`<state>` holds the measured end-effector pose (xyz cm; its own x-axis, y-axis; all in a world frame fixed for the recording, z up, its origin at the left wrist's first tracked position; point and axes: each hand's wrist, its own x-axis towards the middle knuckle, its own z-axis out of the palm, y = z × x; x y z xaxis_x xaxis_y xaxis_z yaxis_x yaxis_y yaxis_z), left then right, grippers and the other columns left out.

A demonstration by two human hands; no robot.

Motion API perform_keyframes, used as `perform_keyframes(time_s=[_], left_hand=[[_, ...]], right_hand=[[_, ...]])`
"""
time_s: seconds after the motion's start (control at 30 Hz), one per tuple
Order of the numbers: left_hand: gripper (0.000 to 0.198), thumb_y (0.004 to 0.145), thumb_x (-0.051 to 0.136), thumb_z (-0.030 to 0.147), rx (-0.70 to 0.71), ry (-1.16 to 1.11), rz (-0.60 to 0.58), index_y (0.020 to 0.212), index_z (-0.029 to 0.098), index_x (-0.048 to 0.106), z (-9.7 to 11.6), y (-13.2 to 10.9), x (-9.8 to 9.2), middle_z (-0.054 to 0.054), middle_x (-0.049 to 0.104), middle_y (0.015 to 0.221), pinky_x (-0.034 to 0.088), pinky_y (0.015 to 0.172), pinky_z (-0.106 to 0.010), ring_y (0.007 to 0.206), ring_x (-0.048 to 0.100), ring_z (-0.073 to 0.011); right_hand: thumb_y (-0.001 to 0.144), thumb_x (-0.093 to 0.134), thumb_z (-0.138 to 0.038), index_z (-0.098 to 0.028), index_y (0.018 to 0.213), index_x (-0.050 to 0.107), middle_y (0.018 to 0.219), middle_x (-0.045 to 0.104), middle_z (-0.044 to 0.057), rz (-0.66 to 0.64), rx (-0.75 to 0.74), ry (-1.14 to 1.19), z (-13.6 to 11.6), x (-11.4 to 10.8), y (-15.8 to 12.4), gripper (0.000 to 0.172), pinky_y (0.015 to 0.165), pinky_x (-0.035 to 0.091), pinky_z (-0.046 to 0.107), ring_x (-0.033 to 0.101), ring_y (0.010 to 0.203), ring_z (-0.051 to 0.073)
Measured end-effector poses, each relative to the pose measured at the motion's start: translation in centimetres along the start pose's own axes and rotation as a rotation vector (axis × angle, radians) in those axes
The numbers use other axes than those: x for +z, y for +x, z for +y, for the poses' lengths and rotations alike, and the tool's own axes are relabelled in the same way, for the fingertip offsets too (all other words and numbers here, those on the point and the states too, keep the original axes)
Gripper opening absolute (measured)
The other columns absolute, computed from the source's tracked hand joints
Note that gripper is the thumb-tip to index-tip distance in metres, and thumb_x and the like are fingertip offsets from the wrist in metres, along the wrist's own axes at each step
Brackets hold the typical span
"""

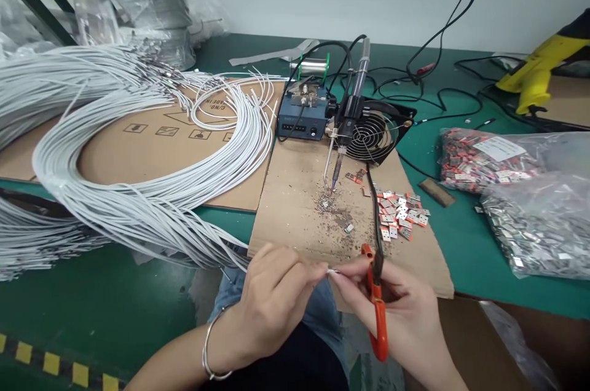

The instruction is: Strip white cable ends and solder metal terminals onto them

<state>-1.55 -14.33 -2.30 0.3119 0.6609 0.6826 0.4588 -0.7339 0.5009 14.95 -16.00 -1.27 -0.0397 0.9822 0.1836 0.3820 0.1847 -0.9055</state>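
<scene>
My left hand (276, 299) is closed in a pinch on a white cable (330, 272), close to its end. At the cable's tip, the thumb and forefinger of my right hand (405, 311) meet it from the other side. A pair of orange-handled scissors (380, 323) hangs across the fingers of that same right hand, its dark blades partly hidden. The exact state of the cable tip is too small to make out. Beyond my hands, a soldering iron (353, 108) stands tip down over a cardboard sheet (295, 194) strewn with solder bits.
Bundled white cables (152, 188) cover the left side. Behind the cardboard stand a blue soldering unit (302, 114), a solder spool (313, 67) and a small fan (373, 136). Orange-and-metal connectors (399, 213) lie loose at right, near bags of red parts (488, 160) and metal shells (539, 231).
</scene>
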Motion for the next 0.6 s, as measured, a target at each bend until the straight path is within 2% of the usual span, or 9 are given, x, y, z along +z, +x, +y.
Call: perform_keyframes(time_s=[0.13, 0.23, 0.33, 0.4, 0.5, 0.6], left_hand=[[0.017, 0.078, 0.061, 0.001, -0.065, -0.131, -0.012, 0.092, 0.012, 0.06, 0.2, -0.2, 0.3, -0.003, 0.062, 0.068, 0.043, 0.054, -0.022, 0.059, 0.054, -0.0106], [0.018, 0.079, 0.064, 0.007, -0.278, -0.348, -0.061, 0.096, 0.013, 0.061, 0.4, -0.5, 0.8, -0.003, 0.062, 0.071, 0.044, 0.054, -0.019, 0.06, 0.056, -0.0099], [0.013, 0.081, 0.062, 0.013, -0.527, -0.52, -0.097, 0.093, 0.013, 0.065, 0.4, -0.7, 1.3, -0.005, 0.065, 0.076, 0.047, 0.057, -0.02, 0.064, 0.059, -0.0117], [0.011, 0.082, 0.061, 0.014, -0.642, -0.621, -0.115, 0.091, 0.013, 0.066, 0.4, -0.7, 1.5, -0.005, 0.067, 0.077, 0.048, 0.059, -0.021, 0.065, 0.06, -0.0125], [0.011, 0.081, 0.061, 0.014, -0.729, -0.736, -0.118, 0.089, 0.012, 0.067, 0.2, -0.6, 1.3, -0.005, 0.068, 0.077, 0.049, 0.06, -0.021, 0.067, 0.061, -0.0128], [0.009, 0.08, 0.062, 0.014, -0.721, -0.744, -0.12, 0.087, 0.011, 0.068, 0.0, -0.5, 0.8, -0.004, 0.067, 0.072, 0.048, 0.057, -0.02, 0.062, 0.059, -0.0114]], right_hand=[[0.076, 0.064, -0.012, -0.02, 0.07, 0.065, 0.047, 0.051, -0.006, 0.078, -0.133, -0.042, 0.0, 0.2, 0.0, 0.01, 0.046, 0.041, 0.023, 0.047, 0.042, 0.011], [0.077, 0.062, -0.007, -0.021, 0.075, 0.063, 0.05, 0.053, -0.006, 0.191, -0.272, -0.063, 0.6, 1.1, 0.3, 0.014, 0.045, 0.04, 0.024, 0.048, 0.042, 0.011], [0.074, 0.062, -0.003, -0.021, 0.081, 0.062, 0.053, 0.056, -0.005, 0.296, -0.387, -0.114, 1.5, 2.3, 0.4, 0.019, 0.051, 0.04, 0.029, 0.049, 0.044, 0.012], [0.071, 0.064, 0.001, -0.021, 0.082, 0.064, 0.053, 0.058, -0.004, 0.326, -0.453, -0.157, 1.9, 2.8, 0.2, 0.025, 0.054, 0.037, 0.032, 0.05, 0.044, 0.013], [0.069, 0.065, 0.002, -0.021, 0.087, 0.066, 0.052, 0.058, -0.004, 0.271, -0.508, -0.202, 2.0, 2.3, -0.1, 0.029, 0.054, 0.036, 0.032, 0.053, 0.046, 0.013], [0.074, 0.064, -0.007, -0.021, 0.094, 0.067, 0.054, 0.057, -0.004, 0.143, -0.331, -0.141, 1.6, 0.8, 0.0, 0.025, 0.049, 0.039, 0.027, 0.052, 0.046, 0.012]])
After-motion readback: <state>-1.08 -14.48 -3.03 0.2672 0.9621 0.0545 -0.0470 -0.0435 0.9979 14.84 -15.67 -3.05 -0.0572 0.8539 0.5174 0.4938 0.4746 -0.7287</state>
